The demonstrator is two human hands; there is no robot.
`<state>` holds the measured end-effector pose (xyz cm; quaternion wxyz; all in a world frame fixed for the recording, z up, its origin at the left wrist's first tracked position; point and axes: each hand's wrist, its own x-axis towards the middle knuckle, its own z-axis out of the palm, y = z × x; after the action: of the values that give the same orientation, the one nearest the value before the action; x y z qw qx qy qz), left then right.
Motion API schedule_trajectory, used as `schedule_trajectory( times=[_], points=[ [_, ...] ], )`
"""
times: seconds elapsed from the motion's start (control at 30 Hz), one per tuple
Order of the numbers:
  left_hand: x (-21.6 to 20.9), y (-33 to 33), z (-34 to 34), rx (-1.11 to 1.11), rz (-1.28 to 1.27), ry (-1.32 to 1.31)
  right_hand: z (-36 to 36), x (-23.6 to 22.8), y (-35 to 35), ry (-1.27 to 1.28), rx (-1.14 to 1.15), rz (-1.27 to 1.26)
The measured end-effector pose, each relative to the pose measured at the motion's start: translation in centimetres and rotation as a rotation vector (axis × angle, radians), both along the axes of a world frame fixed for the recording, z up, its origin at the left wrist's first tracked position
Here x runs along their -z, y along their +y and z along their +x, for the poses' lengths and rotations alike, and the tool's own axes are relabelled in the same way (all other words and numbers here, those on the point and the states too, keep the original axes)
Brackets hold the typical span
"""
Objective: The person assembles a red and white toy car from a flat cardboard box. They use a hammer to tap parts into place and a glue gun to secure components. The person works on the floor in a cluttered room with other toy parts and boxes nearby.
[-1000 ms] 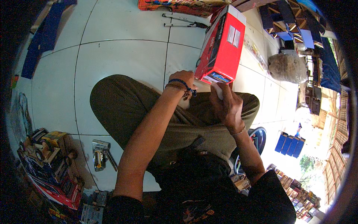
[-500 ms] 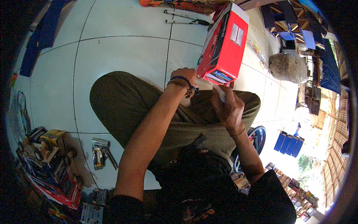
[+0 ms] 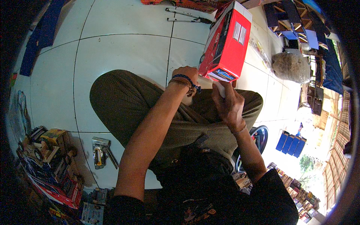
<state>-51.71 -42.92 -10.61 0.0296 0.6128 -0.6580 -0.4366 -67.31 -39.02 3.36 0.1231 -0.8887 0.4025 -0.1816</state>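
A red toy bus [image 3: 236, 50] with black lower sides and small wheels lies on the tiled floor, just beyond my crossed legs. My left hand [image 3: 186, 75], with a dark braided bracelet, is closed beside the bus's near left corner. Its fingers curl away from view, so what they hold, if anything, is hidden. My right hand [image 3: 230, 105] is closed around a small white piece [image 3: 221, 89], partly covered by the fingers. Its fingertips are up at the near end of the bus; whether they touch it I cannot tell.
A staple gun [image 3: 100, 153] lies on the floor to my left, near stacked wooden toy parts [image 3: 52, 144]. White-handled shears or a similar two-armed tool [image 3: 187, 15] lie beyond the bus's left side. A stuffed clear plastic bag [image 3: 290, 67] stands at the right.
My right hand has shifted slightly up toward the near end of the bus. The left hand stays nearly in place, and the bus sits almost the same.
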Motion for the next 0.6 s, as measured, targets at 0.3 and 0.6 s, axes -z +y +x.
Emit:
schedule_trajectory(
  times=[0.3, 0.6],
  points=[
    [-0.72, 0.19, 0.17, -0.001, -0.003, -0.036, -0.12, 0.23, 0.25, -0.009, 0.003, 0.034],
    [-0.95, 0.24, 0.32, -0.017, -0.023, -0.031, 0.04, 0.20, 0.60, -0.001, 0.020, 0.061]
  ],
)
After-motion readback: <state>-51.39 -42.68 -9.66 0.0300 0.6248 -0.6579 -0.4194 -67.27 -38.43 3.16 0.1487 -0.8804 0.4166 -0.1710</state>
